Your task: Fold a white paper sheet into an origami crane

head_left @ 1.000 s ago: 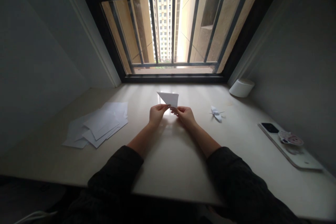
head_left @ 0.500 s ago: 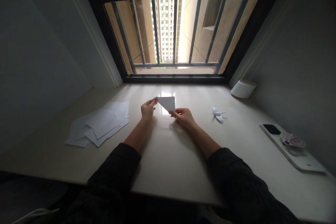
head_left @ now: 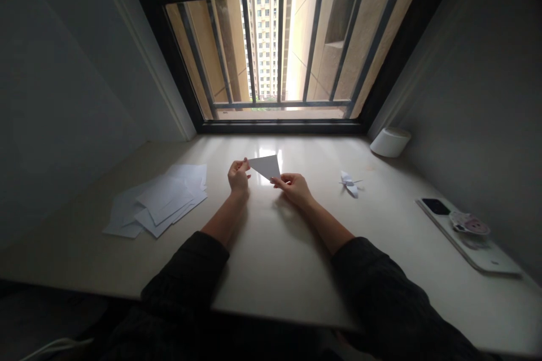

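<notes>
While the left hand (head_left: pixel 238 176) and right hand (head_left: pixel 295 187) each pinch a corner of the folded paper (head_left: pixel 266 166) above the middle of the desk (head_left: pixel 275 259), matching edges before creasing seems wise.

The worktop (head_left: pixel 275 259) is a pale polished slab, glossy enough to mirror the window light. The folded paper triangle (head_left: pixel 266 166) at twelve o'clock is thin, matt white paper with crisp edges. The loose sheets (head_left: pixel 158 203) at nine o'clock and the small paper crane (head_left: pixel 349 183) at two o'clock look like the same stock. The sleeves (head_left: pixel 186 276) are dark, matt cloth. The window bars (head_left: pixel 279 45) look like dark painted metal. The phone (head_left: pixel 468 248) at three o'clock has a smooth white shell.
</notes>
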Demonstrator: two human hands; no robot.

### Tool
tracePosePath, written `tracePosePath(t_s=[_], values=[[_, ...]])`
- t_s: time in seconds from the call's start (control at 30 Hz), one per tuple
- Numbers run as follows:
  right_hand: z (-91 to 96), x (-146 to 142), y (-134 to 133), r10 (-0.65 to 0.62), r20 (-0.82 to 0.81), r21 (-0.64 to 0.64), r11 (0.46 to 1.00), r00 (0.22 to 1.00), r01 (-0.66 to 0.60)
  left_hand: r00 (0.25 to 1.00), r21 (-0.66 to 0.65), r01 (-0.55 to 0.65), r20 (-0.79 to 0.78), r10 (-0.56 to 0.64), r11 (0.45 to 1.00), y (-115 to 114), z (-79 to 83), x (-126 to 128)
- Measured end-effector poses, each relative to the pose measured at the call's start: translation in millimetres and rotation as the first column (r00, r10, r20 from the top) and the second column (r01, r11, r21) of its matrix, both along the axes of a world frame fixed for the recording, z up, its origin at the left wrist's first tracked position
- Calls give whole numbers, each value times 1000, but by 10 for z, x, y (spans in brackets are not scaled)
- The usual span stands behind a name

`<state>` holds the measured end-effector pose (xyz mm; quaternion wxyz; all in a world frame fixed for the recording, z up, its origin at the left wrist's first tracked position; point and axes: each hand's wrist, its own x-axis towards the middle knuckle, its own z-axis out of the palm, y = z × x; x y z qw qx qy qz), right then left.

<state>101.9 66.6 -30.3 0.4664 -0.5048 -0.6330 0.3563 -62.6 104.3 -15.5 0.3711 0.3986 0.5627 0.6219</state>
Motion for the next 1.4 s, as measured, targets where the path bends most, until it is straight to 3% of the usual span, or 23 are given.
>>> tracePosePath(t_s=[0.13,0.2,0.4,0.67,0.83,0.9,0.97,1.07,1.13,1.4], values=[[12,15,-2,-57,28,32,998,998,56,963,181,-37,-254,84,983,-41,23,-10],[11,32,3,-76,25,44,996,997,75,952,196,-26,-294,84,980,-35,14,-25],[-29,112,56,-183,-30,40,982,983,184,988,103,48,-154,-31,994,51,-89,-50],[-87,159,104,-274,-102,-3,961,956,276,990,87,69,-130,-58,994,53,-107,-19],[-19,184,54,-342,-55,98,933,938,346,995,86,-88,-45,92,992,102,-86,-86],[-10,193,46,-374,-72,126,916,925,380,987,129,-100,-113,115,987,80,-53,-97],[-18,191,50,-375,-92,128,914,922,384,968,177,-37,-240,79,984,17,-9,-73],[-40,177,59,-339,-95,132,928,936,349,911,190,203,-396,-115,961,-107,46,9],[-46,171,60,-318,-88,142,934,944,328,881,175,300,-428,-202,938,-164,59,56],[-34,191,64,-306,-78,154,937,949,315,820,197,328,-545,-175,924,-151,26,40]])
